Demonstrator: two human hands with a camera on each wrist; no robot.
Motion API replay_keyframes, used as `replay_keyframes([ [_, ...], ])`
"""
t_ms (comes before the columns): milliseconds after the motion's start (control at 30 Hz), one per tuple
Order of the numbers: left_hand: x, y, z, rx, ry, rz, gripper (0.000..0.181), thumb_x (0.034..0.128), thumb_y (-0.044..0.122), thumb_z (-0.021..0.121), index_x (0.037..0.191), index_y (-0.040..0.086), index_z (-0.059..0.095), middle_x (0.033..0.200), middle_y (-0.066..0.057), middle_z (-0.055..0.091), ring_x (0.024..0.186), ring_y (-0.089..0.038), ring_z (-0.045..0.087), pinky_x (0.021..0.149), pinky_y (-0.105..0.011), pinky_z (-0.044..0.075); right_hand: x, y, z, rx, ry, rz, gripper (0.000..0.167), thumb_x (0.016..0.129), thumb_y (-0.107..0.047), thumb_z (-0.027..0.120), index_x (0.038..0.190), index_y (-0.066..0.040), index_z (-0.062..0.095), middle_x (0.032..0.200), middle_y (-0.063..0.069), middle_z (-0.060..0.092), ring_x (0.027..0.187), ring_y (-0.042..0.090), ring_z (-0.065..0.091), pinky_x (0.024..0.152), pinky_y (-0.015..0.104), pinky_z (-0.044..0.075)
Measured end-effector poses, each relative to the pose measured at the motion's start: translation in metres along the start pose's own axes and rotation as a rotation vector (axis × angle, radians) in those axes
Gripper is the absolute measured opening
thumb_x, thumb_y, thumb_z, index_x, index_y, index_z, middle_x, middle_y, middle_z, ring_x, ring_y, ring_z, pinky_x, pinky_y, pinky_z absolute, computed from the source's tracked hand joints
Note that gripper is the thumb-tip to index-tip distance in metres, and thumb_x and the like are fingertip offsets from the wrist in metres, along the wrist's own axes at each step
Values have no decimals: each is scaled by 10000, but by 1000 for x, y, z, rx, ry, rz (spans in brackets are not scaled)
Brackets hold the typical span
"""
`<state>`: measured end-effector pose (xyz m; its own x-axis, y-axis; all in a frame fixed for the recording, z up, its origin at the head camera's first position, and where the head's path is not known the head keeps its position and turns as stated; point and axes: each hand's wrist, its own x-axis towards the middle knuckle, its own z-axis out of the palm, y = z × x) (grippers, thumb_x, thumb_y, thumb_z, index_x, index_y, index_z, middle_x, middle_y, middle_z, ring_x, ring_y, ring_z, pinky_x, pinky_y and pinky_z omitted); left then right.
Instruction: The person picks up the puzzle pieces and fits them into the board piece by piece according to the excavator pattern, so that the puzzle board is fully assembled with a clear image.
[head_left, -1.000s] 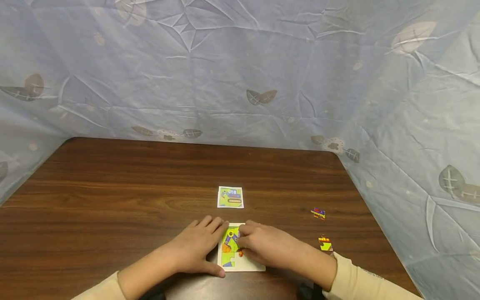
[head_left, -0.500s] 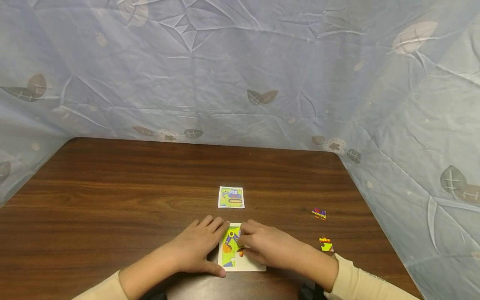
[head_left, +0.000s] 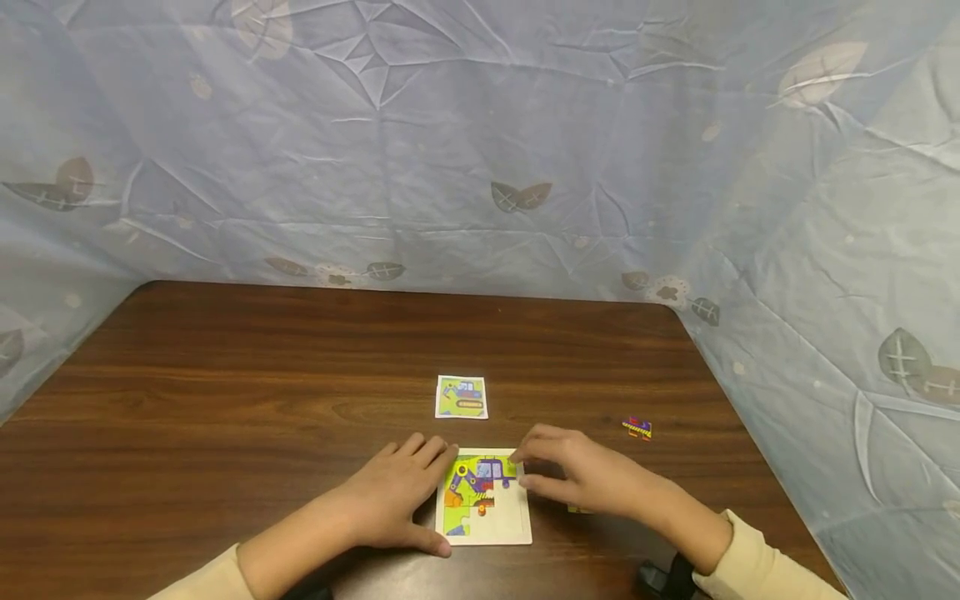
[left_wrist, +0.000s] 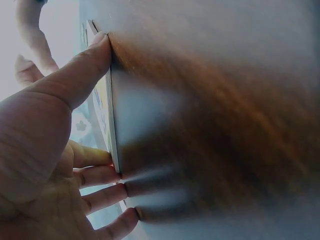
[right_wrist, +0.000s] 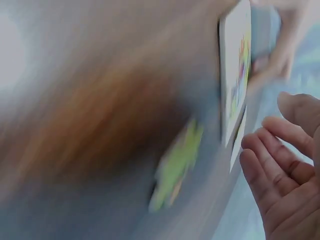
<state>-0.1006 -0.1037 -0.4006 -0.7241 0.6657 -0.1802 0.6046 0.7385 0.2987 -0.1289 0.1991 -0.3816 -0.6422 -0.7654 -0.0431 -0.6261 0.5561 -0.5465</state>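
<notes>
A white-framed jigsaw tray (head_left: 497, 521) with a partly assembled excavator picture lies before me; its lower right shows bare backing. Along the tray's left edge rests my left hand (head_left: 397, 492), fingers spread and thumb at the near corner. The left wrist view shows the thumb and fingertips touching that edge. My right hand (head_left: 585, 471) is at the tray's upper right side, fingers loosely bent and apart, pinching nothing. A green jigsaw piece (right_wrist: 177, 167) lies on the table beneath it, blurred in the right wrist view and mostly hidden in the head view.
A small excavator picture card (head_left: 461, 397) lies beyond the tray. Another purple and yellow jigsaw piece (head_left: 637, 428) sits farther right on the brown wooden table (head_left: 262, 358). Pale leaf-patterned cloth (head_left: 450, 150) hangs behind and at both sides.
My right hand has drawn back rightward from the tray, uncovering the cab piece at its upper right. The green piece now shows nearer the tray, under that hand. The left hand stays put.
</notes>
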Motion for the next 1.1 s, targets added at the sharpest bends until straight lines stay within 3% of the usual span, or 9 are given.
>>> replay_keyframes([
  [233,-1,0,0,-1,-4,1,1150,773,780,740,1600,58,396,1554,-106,495,1351,-276,490,1098,-597,488,-46,54,-30,-78,244,94,188,994,-210,723,1149,-104,735,1095,-10,727,973,86,690,818,332,610],
  [367,-1,0,0,-8,-3,0,1148,776,778,739,1603,61,392,1557,-107,493,1349,-274,487,1100,-597,484,-71,82,-44,-169,312,160,193,942,-166,779,1105,-79,725,1035,-3,708,897,80,659,763,320,596],
  [533,-2,0,1,-11,1,3,1149,775,774,743,1601,55,393,1553,-110,496,1340,-276,489,1096,-595,486,-94,106,-50,-268,302,276,277,909,-225,821,1114,-69,719,1061,28,706,928,196,661,787,380,583],
  [667,-1,-1,1,-7,2,3,1147,778,773,740,1603,57,390,1554,-112,496,1348,-279,487,1100,-602,482,-104,118,-51,-292,275,328,335,891,-246,838,1126,-44,711,1055,36,692,921,176,628,781,348,568],
  [800,-1,-1,1,-11,-2,1,1147,780,772,739,1606,59,385,1561,-114,491,1364,-285,482,1108,-610,475,-106,122,-49,-284,277,316,313,881,-227,845,1098,-46,712,1027,16,679,893,144,611,751,298,556],
  [1100,-1,-2,2,-2,6,7,1146,779,777,736,1601,55,394,1551,-110,499,1343,-274,487,1094,-593,487,-97,123,-46,-278,298,284,200,872,-151,848,995,-99,699,957,-24,663,858,120,626,744,305,571],
])
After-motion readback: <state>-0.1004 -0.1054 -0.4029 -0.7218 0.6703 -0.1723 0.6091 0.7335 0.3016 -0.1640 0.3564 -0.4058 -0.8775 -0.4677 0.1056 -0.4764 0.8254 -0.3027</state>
